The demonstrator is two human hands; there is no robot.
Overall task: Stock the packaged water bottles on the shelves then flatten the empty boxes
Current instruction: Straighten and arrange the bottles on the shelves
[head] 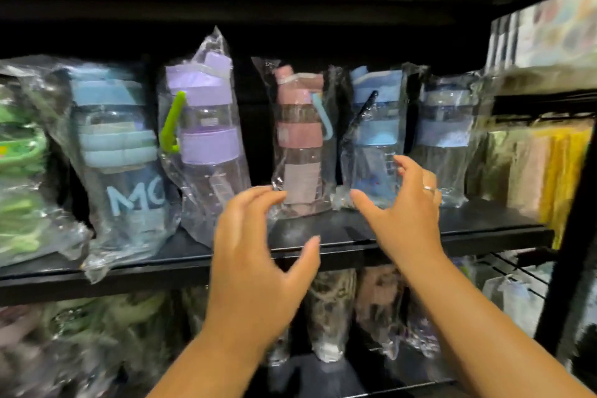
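- The step in hand looks like the stocking part of the task: packaged bottles stand in a row on the black shelf (484, 220), and no box is in view, so flattening is judged to be some way off.
- The left hand (258, 255) is wide open with fingers spread and lightly curved, and it holds nothing. Its fingertips sit just by the lower wrapper of the pink bottle (300, 139), near the shelf's front edge. The blur hides whether they touch.
- The right hand (403, 213), which wears a ring, is also spread open and empty. Its fingers lie in front of the blue bottle (374, 132), and its thumb is close to that wrapper's bottom corner.
- The pink and blue bottles stand upright side by side around the middle of the shelf, each in a loose clear bag. A darker blue bottle (442, 126) stands just beside them toward the right end.
- Toward the left end, the purple bottle (206, 126) with a green strap leans, and the large bottle (119, 155) with pale lettering sits at the front edge with its bag overhanging.
- The shelf below holds more wrapped goods, which are too blurred to name.
- Judgement on the next move: either close both hands on a bottle to straighten it, or draw back for more stock. The slippery, crinkled bags call for a grip on the bottle body rather than on loose film, and for care not to knock the leaning neighbour.
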